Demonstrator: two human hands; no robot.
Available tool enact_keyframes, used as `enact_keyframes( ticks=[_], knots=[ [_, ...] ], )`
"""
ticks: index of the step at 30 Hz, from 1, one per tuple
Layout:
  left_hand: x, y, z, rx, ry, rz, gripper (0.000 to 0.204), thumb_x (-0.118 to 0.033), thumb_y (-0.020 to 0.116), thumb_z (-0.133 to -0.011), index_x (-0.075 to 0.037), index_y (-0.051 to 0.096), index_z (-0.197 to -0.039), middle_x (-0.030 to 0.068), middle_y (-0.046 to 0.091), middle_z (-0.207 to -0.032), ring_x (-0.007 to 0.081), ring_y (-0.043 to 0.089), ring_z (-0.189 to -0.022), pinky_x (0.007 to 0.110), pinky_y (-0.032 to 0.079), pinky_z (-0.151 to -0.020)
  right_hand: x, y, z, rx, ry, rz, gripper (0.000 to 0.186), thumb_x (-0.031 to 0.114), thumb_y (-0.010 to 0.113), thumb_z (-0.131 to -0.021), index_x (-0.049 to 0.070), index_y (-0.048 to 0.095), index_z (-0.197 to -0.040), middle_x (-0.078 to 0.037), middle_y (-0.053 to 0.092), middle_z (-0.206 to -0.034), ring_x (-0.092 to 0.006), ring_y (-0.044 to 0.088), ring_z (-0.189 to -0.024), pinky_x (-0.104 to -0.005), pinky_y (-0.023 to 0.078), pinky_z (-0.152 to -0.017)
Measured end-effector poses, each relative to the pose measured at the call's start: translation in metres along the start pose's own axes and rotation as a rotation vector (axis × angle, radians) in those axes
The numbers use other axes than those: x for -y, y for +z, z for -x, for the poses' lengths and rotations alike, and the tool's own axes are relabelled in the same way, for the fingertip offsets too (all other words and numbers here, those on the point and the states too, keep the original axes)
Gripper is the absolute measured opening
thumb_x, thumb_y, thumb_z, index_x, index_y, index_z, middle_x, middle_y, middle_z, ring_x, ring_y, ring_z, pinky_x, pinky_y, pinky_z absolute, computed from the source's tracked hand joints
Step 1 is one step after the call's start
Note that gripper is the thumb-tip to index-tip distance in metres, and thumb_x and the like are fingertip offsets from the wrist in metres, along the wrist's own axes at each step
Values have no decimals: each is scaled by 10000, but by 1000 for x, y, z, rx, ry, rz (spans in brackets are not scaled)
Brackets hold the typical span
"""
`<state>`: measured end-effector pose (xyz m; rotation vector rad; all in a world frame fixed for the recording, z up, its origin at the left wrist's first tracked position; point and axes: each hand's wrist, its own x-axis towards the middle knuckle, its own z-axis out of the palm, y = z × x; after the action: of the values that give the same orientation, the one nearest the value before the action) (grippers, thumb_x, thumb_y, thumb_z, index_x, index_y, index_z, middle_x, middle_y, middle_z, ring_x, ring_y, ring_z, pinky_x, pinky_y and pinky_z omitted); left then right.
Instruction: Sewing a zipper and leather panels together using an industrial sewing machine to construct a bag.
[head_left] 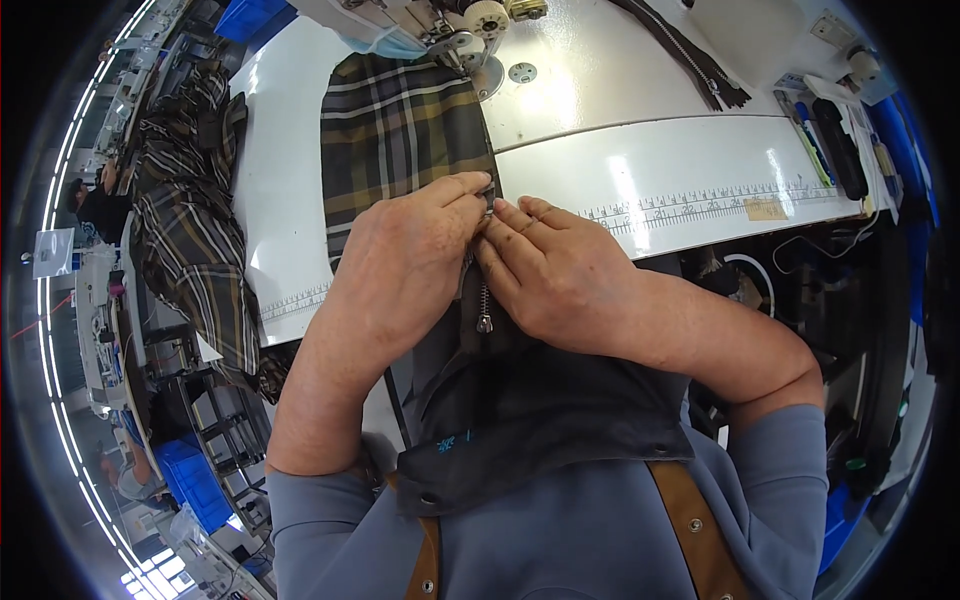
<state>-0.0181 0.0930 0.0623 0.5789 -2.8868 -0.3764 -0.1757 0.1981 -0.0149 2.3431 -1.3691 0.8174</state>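
Note:
A plaid fabric panel (400, 130) in brown, black and white lies flat on the white table, its far end by the needle area of the sewing machine (455, 40). Along the panel's right edge my left hand (405, 250) is closed, fingertips pinching the edge together with a dark zipper. My right hand (560, 275) meets it there, fingers bent and pressed together on the same zipper. Below the hands the metal zipper (485, 318) hangs down over the table's front edge, its slider showing. The exact pinch point is partly hidden by the fingers.
More plaid fabric (190, 220) is heaped at the left, draping down. Loose dark zippers (690, 55) lie at the far right of the white table (560, 100). A ruler strip (660, 210) runs along its front. Pens and a black tool (838, 145) sit at the right end.

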Motion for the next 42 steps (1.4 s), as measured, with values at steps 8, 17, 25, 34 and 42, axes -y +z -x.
enact_keyframes(
  ticks=[8, 17, 25, 34, 42],
  knots=[
    [0, 2, -4, -4, -6, 77, 190, -42, 548, -927, 60, 666, -1036, 230, 700, -1255, 417, 715, -1003, 464, 592, -854, -1, -5, -2, 33, -18, -11, 357, 115, 669, -757, -104, 724, -1034, -253, 725, -1073, -375, 743, -1076, -490, 604, -975],
    [1, -1, -4, 23, -38, 130, 154, 6, 617, -919, 55, 690, -1046, 220, 729, -1207, 408, 726, -1016, 427, 602, -858, -10, -10, -9, 22, -85, -67, 341, 112, 679, -730, -143, 718, -952, -280, 722, -925, -388, 760, -949, -477, 614, -875],
    [22, 0, -17, 8, -47, 207, 112, 4, 633, -911, 61, 679, -995, 231, 730, -1182, 416, 719, -1005, 436, 600, -848, -35, -7, -26, 53, -141, -92, 321, 133, 677, -714, -111, 715, -919, -230, 708, -874, -350, 752, -885, -416, 605, -796],
    [49, 1, -43, -10, -18, 156, 147, -34, 633, -922, 69, 685, -1014, 258, 724, -1156, 437, 706, -1027, 448, 590, -875, -67, 3, -47, 163, -156, -49, 120, 151, 683, -693, 35, 680, -722, -82, 658, -719, -218, 705, -731, -348, 556, -644],
    [67, 2, -62, -48, -31, 62, 146, -47, 646, -925, 49, 701, -1019, 218, 733, -1170, 410, 715, -1012, 434, 593, -840, -92, 10, -58, 315, -133, -9, 179, 136, 669, -768, 13, 715, -890, -100, 712, -890, -230, 733, -835, -355, 585, -780]
  ],
)
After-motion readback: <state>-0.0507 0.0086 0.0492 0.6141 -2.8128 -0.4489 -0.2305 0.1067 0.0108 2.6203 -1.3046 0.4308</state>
